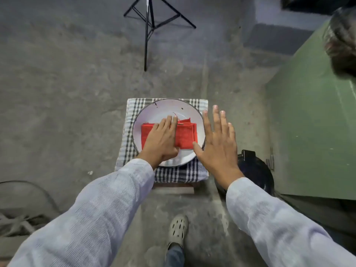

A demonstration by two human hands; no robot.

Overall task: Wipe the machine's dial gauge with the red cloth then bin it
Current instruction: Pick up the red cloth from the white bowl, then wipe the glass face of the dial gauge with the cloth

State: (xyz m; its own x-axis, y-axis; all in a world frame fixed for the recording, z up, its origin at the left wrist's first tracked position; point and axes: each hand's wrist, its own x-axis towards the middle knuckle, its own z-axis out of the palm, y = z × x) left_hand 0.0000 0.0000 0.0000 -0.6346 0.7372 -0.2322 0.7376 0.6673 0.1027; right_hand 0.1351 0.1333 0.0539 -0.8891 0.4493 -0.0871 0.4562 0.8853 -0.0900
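A folded red cloth (185, 134) lies in a white enamel plate (165, 108) on a small stool covered with a checked cloth (181, 174). My left hand (161, 139) rests flat on the left part of the red cloth, fingers together, thumb tucked at the cloth's near edge. My right hand (217, 145) hovers with spread fingers over the plate's right rim, holding nothing. A black bin (258, 170) stands on the floor just right of the stool, partly hidden by my right wrist. The green machine (312, 120) fills the right side; its dial gauge is not visible.
A black tripod stand (149, 26) rises on the concrete floor beyond the stool. A cable (38, 189) and grey debris lie at the lower left. My foot in a grey clog (178, 231) is below the stool. A dark blurred object (341, 41) intrudes at the upper right.
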